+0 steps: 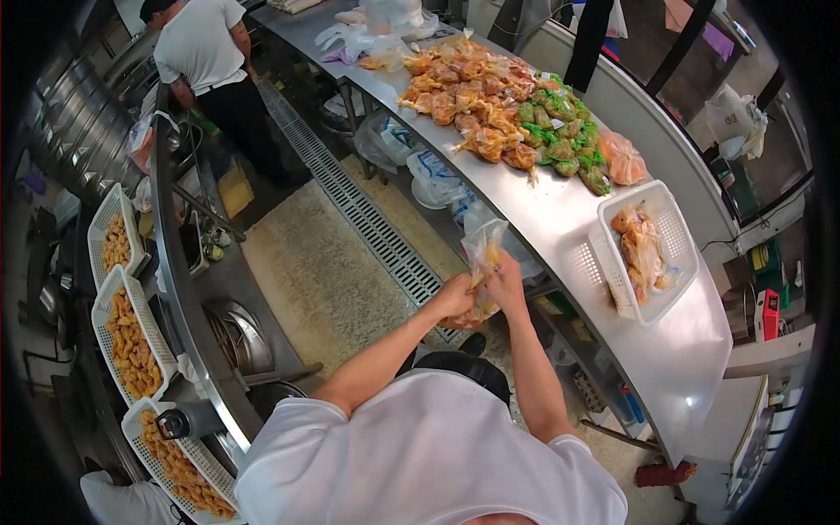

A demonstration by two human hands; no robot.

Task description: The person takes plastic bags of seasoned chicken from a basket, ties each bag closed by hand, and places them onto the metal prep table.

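Holding a clear plastic bag (481, 252) just right of the frame's middle, I am gripping it from both sides, my left hand (454, 297) making a fist around it and my right hand (504, 280) closing its fingers near the upper part. The bag is hanging between my hands, its long axis running from the loose top above them to the filled end below, leaning slightly left at the bottom. My right hand is sitting nearer the loose top and nearer the metal counter (669, 359). Farther off, at the frame's right, a white basket (679, 236) is standing on the counter, holding bagged food (643, 254). At the upper middle, orange-brown bags (472, 92) and green bags (560, 131) are lying heaped. At the upper left, a person (199, 48) is facing away.
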